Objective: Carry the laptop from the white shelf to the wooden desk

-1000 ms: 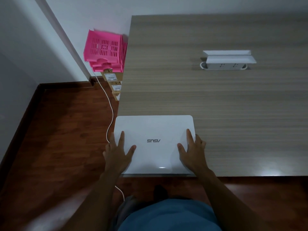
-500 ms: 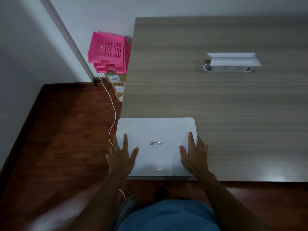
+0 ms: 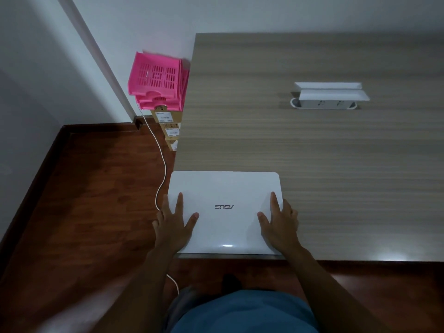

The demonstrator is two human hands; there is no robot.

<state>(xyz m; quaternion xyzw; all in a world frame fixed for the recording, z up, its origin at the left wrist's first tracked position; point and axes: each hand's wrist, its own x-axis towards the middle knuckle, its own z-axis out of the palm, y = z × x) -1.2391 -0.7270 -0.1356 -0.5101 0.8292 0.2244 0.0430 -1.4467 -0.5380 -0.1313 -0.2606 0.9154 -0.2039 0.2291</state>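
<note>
The closed white laptop (image 3: 224, 188) lies flat on the wooden desk (image 3: 312, 150), at its near left corner, logo facing up. Its left edge hangs slightly past the desk's side. My left hand (image 3: 174, 224) rests on the lid's left part, thumb and forefinger on top and the outer fingers down over the left edge. My right hand (image 3: 280, 223) mirrors it on the right side, with its outer fingers over the right edge. The white shelf is not in view.
A white socket box (image 3: 329, 98) with a raised lid sits in the desk's far right area. Left of the desk stand a pink plastic basket (image 3: 156, 80) on stacked cardboard boxes (image 3: 168, 123). A white cable (image 3: 163, 169) trails over the dark wooden floor.
The laptop has slid a little farther in from the desk's front edge, both hands staying on it. Since half a second ago almost nothing has moved.
</note>
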